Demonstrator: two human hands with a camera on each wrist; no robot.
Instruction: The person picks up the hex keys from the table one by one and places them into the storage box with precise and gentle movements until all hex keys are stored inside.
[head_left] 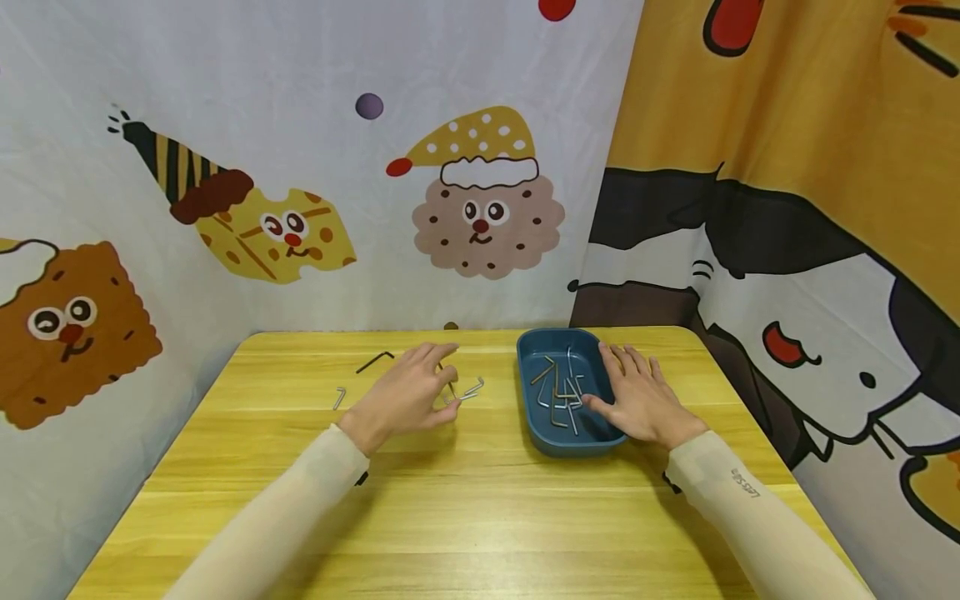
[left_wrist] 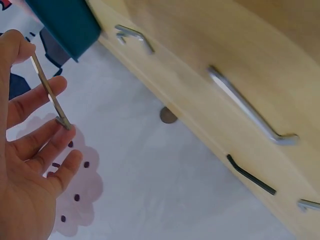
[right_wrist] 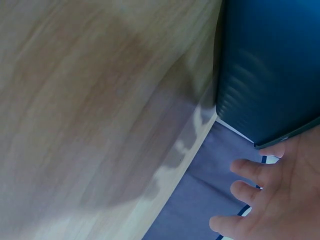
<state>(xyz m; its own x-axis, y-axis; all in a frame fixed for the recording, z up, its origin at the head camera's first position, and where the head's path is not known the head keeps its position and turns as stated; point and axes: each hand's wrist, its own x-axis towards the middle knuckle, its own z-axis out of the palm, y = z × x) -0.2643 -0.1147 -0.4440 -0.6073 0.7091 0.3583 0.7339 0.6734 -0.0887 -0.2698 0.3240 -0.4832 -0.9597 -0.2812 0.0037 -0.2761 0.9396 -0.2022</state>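
My left hand (head_left: 405, 390) is raised over the table, left of the blue bin (head_left: 576, 450). It pinches a bronze-toned L-shaped hex key (left_wrist: 47, 90) between the thumb and fingertips, the other fingers spread. My right hand (head_left: 647, 407) rests at the bin's right rim, its fingers spread and fairly straight, with the thumb reaching over the inside. Several silver and bronze hex keys (head_left: 557, 393) lie jumbled on the bin's floor. On the table near the left hand are silver hex keys (head_left: 472, 390), a black one (head_left: 372, 361) and a small silver one (head_left: 339, 398).
The light wooden table (head_left: 465, 517) ends at a back edge close behind the bin. A printed white curtain (head_left: 300, 50) hangs behind and to the left, with a yellow patterned one (head_left: 667, 92) on the right.
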